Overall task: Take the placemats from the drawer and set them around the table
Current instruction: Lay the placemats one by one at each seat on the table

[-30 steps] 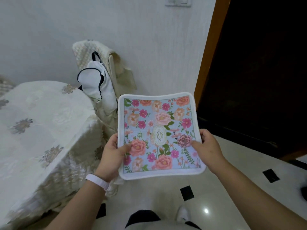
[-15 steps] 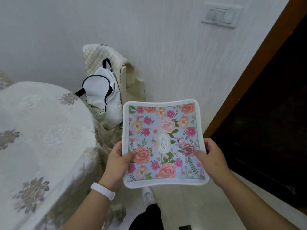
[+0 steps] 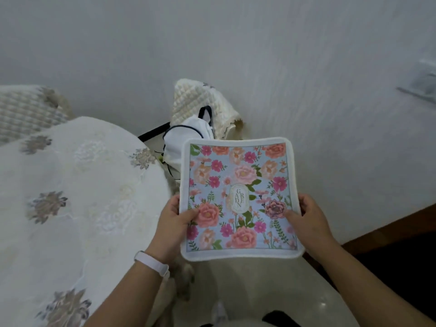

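A square floral placemat (image 3: 238, 185) with a white border and a light blue field hangs in the air in front of me, face up. My left hand (image 3: 172, 223) grips its left edge, thumb on top. My right hand (image 3: 306, 218) grips its right edge the same way. The table (image 3: 70, 197), draped in a white embroidered cloth, lies to the left of the placemat, its edge close to my left hand. Whether more mats lie under the top one I cannot tell.
A chair (image 3: 200, 100) with a quilted cream cover stands against the white wall behind the placemat, a white bag (image 3: 184, 138) with dark straps hanging on it. A second covered chair (image 3: 26, 109) shows at far left. A dark wooden doorway (image 3: 389, 234) is at right.
My view has turned left, bringing more of the table into sight and pushing the doorway to the right edge. Both hands keep their grip on the placemat.
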